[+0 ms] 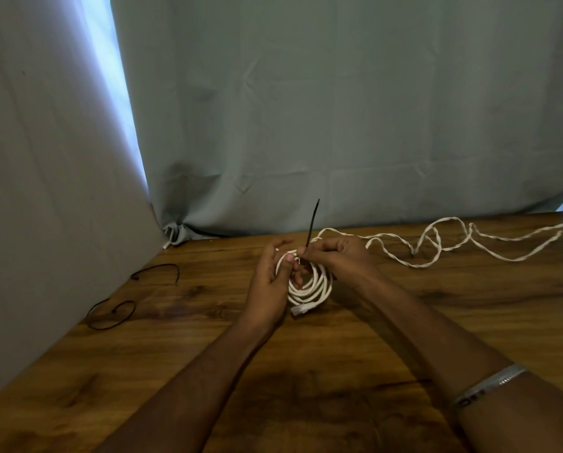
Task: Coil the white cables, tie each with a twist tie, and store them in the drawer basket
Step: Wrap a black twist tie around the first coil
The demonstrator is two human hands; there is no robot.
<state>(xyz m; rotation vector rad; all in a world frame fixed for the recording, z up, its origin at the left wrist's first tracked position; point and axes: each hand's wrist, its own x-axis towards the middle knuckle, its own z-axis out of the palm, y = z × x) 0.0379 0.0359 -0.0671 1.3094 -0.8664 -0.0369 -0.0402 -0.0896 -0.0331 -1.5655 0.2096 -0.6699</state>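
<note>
1. A coiled white cable (311,286) sits at the middle of the wooden desk (404,322), held between both hands, with its plug end (301,309) pointing toward the near edge.
2. The left hand (268,282) curls around the left side of the coil, thumb pressed on the loops.
3. The right hand (335,256) pinches a black twist tie (313,223) at the top of the coil; the tie's free end sticks up and away from the fingers.
4. A second white cable (453,243) lies loose and uncoiled across the far right of the desk, trailing off the right edge of the view.
5. Two spare black ties (157,269) (110,313) lie curved on the left of the desk, well apart from the hands.
6. A silver bracelet (489,384) rings the right forearm.
7. A grey curtain (339,109) hangs behind the desk.
</note>
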